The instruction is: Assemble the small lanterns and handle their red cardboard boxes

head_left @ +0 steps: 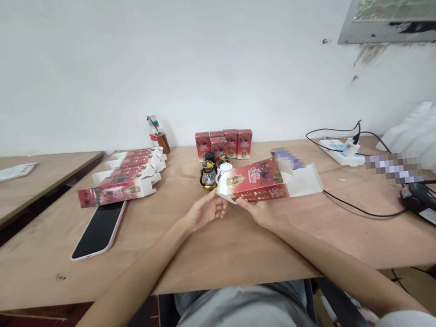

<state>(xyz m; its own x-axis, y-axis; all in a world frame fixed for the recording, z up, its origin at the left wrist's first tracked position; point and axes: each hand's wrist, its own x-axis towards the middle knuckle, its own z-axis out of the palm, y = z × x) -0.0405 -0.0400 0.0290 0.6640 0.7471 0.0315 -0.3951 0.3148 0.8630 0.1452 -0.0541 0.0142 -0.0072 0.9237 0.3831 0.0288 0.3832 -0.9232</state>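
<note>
Both my hands hold a red and white carton [261, 182] just above the wooden table [219, 247], its white flaps open toward the right. My left hand [205, 210] cups its left end, fingers curled at the opening. My right hand [257, 210] grips it from underneath. Just behind the carton stand small lantern toys [208, 175], one gold and black, another white. Several closed red boxes [224, 143] stand in a row near the wall.
A stack of flat red cartons [125, 180] lies at the left, a phone [100, 228] face down in front of it. A bottle [158, 134] stands by the wall. A power strip [338, 151], cables and a black tool [435, 207] lie at the right.
</note>
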